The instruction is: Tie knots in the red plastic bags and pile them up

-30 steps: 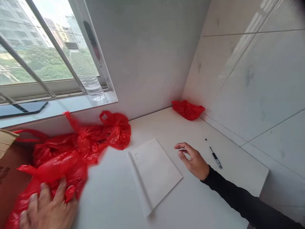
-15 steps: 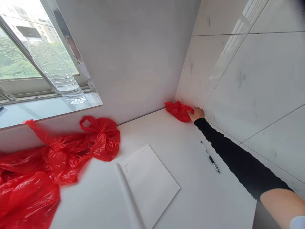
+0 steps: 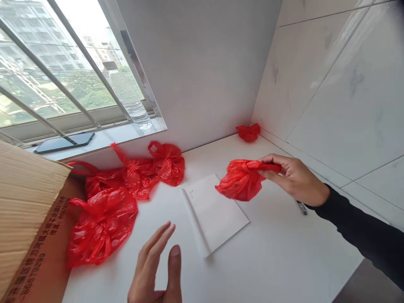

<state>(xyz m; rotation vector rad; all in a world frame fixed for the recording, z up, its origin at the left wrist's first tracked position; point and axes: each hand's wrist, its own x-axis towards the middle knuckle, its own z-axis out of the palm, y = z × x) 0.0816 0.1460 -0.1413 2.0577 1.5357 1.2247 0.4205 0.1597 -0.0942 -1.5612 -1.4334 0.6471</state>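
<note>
My right hand [image 3: 292, 179] pinches the gathered end of a red plastic bag [image 3: 241, 181], holding it above the table and partly over an open notebook [image 3: 216, 214]. The bag looks small and crumpled; its contents are hidden. My left hand [image 3: 156, 267] is raised over the near side of the table, thumb and fingers apart, with nothing in it. Another small red bag [image 3: 248, 132] lies in the far corner against the wall. Just below my right wrist, a pen [image 3: 302, 208] shows only its end.
Several knotted red bags [image 3: 104, 227] lie along the left side under the windowsill. A cardboard box [image 3: 31, 210] stands at the left edge. On the sill [image 3: 123, 134] are a phone [image 3: 65, 142] and a clear water bottle [image 3: 134, 101]. Tiled wall [image 3: 341, 97] bounds the right.
My right hand has come back from the far corner with a red bag, leaving another there. My left hand has entered view. The camera has turned left, showing the box and phone.
</note>
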